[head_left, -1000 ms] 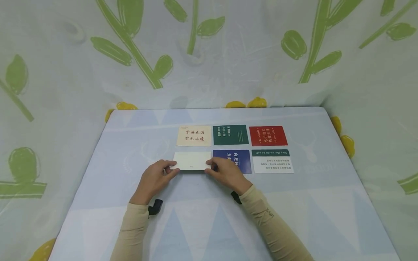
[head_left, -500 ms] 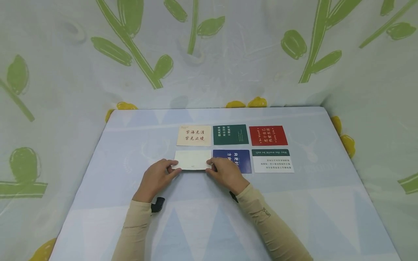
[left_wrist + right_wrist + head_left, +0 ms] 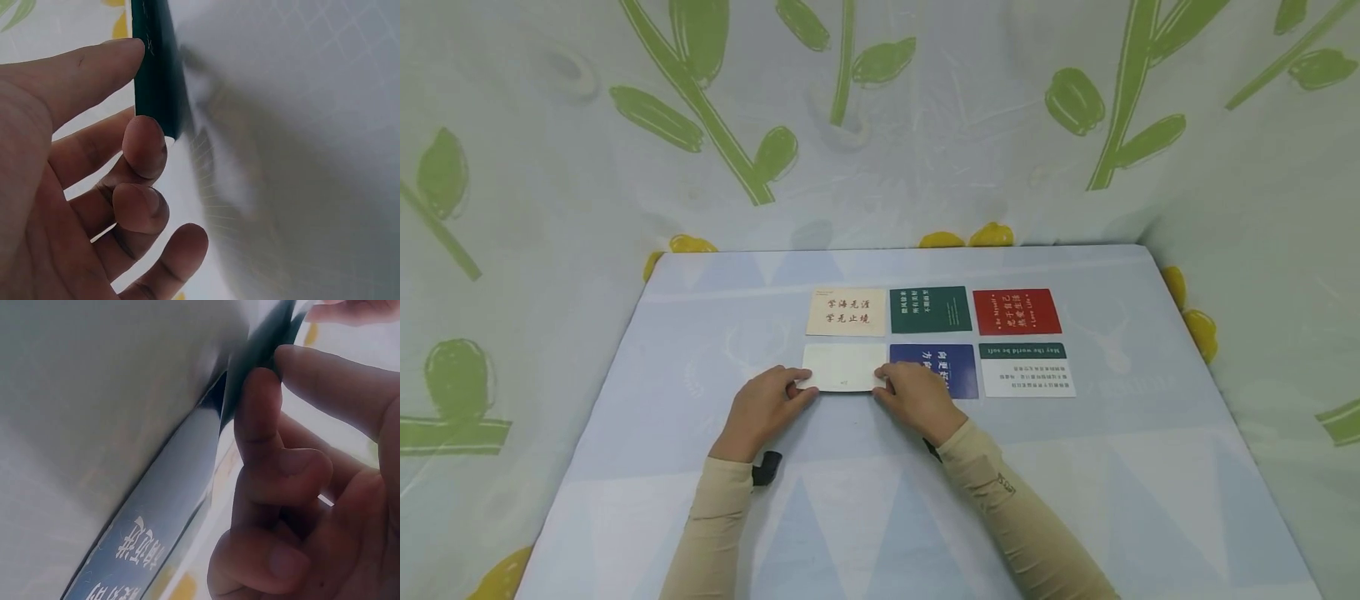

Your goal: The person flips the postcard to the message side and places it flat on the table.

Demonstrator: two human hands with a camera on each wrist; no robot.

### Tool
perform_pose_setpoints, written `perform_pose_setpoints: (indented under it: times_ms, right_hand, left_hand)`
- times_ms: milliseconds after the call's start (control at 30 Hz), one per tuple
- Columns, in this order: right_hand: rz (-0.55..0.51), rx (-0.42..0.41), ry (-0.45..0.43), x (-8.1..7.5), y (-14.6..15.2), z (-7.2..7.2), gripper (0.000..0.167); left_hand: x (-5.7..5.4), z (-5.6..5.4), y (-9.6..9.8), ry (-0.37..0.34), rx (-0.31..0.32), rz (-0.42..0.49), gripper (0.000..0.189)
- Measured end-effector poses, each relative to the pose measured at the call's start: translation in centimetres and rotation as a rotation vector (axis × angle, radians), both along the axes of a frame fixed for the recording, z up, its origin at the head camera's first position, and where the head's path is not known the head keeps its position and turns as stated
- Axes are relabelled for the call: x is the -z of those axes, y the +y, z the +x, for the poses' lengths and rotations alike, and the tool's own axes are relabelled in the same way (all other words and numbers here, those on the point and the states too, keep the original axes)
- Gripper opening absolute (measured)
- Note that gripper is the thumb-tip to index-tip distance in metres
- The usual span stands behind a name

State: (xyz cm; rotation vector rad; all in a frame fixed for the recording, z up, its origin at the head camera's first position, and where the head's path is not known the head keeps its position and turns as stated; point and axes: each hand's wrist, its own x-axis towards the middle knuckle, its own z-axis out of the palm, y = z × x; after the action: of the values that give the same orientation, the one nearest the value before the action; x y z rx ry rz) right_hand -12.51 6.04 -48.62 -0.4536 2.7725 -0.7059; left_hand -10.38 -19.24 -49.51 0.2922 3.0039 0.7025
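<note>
The white card (image 3: 845, 367) lay with its long axis running left to right across the person's view, its short ends facing the two hands and its near edge raised above the table (image 3: 850, 450). The left hand (image 3: 763, 408) pinched the left end near the close corner between thumb and fingertips; the right hand (image 3: 921, 400) pinched the opposite end in the same way, hiding part of the blue card (image 3: 958, 372) beside it. The white card was nearer the person than the cream card (image 3: 847, 313). Its upper face was plain apart from a tiny, unreadable mark by the near edge; both wrist views showed a dark green underside.
</note>
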Motion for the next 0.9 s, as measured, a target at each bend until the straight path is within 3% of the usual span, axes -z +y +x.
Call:
perform_pose_setpoints:
  times_ms: [300,900]
  right_hand:
    - [-0.013,-0.013,0.001,0.02,-0.09,0.02,0.022]
    - [-0.043,-0.011,0.016,-0.47,0.37,0.54,0.029]
  left_hand:
    - [0.10,-0.06,0.06,-0.011,-0.005,-0.004,0.025]
    - [-0.04,0.11,0.02,0.006,-0.027,0.008,0.024]
